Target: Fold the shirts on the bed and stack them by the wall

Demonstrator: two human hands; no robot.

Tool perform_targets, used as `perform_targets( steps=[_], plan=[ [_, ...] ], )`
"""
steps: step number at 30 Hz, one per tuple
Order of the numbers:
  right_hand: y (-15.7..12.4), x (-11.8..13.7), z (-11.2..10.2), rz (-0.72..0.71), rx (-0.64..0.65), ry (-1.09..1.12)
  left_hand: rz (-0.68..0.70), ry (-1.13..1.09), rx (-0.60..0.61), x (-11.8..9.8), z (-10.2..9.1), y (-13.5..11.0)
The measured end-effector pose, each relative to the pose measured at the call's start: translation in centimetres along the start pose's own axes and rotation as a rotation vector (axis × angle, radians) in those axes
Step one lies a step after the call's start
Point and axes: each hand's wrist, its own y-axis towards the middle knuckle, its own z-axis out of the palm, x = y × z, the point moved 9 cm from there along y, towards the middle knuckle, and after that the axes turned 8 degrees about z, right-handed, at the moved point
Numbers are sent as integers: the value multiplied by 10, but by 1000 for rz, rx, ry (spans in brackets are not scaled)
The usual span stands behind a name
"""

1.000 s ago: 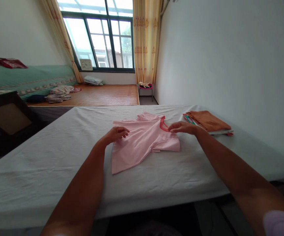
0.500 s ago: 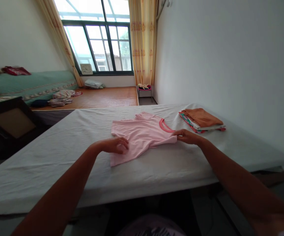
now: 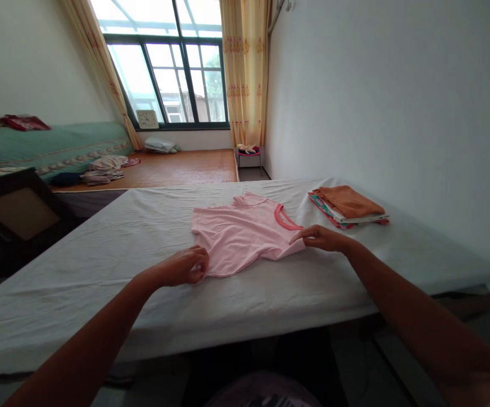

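- Broadly across the foreground, a table under a pale, lightly wrinkled cloth, with a plain white wall along its right side.
- Beyond it, a low platform bed with an orange-brown mat, beneath a dark-framed window flanked by yellow patterned curtains.
- On the sill, a square clock; in the far corner, a small pink-edged stool; to the left, a dark cabinet.
- Near the right wall, on the table, a stack of folded clothes, rust-orange on top.
- In the middle of the table, a pale pink T-shirt, hem to the left, coral neckband to the right, soft creases throughout.
- Left grip narrow, fingers curled on the near hem corner, cloth bunched there.
- Right grip also narrow, pinching the near sleeve beside the neckband.
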Motion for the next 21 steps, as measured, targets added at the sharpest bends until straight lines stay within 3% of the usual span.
perform_targets(
  steps=[6, 10, 14, 18, 21],
  plan=[
    [10, -9, 8, 71, 214, 98, 3, -77, 70, 5, -2, -3],
    [16, -17, 7, 93, 198, 171, -43, 0, 97, 2, 0, -6],
    [19, -22, 4, 107, 169, 213, -86, 72, 36, -2, -2, -8],
    [19, -22, 8, 124, 286, 166, -23, -103, 37, -4, -8, -13],
    [28, -22, 7, 131, 346, 136, -47, -291, 57, 13, -21, -7]
  ],
)
